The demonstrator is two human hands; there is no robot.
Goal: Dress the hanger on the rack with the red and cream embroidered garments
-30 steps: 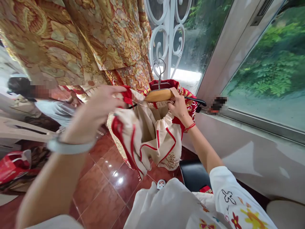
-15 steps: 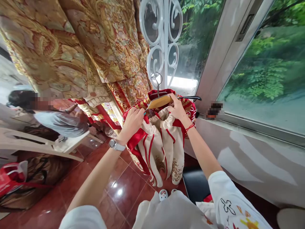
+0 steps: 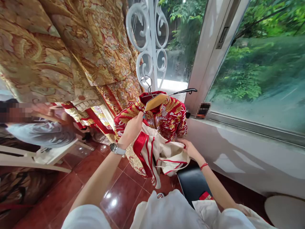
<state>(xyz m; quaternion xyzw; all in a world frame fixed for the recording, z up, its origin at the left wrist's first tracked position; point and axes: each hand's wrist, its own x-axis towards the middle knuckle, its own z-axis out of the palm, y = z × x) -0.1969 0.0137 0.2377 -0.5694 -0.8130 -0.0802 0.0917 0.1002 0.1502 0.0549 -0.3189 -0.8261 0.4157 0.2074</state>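
Red jacket point(image 3: 166, 116) on hanger point(image 3: 154, 101), between both hands, left hand point(image 3: 132, 127) at shoulder, right hand point(image 3: 189, 149) gripping hem.

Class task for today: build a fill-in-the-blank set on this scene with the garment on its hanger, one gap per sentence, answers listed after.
1. The left hand grips the red embroidered jacket, which hangs on a ____ hanger.
2. The hanger's hook sits on the ____ scrolled window grille.
3. The right hand holds cream fabric trimmed in ____.
4. The wristwatch is worn on the ____ wrist.

Missing words: wooden; white; red; left
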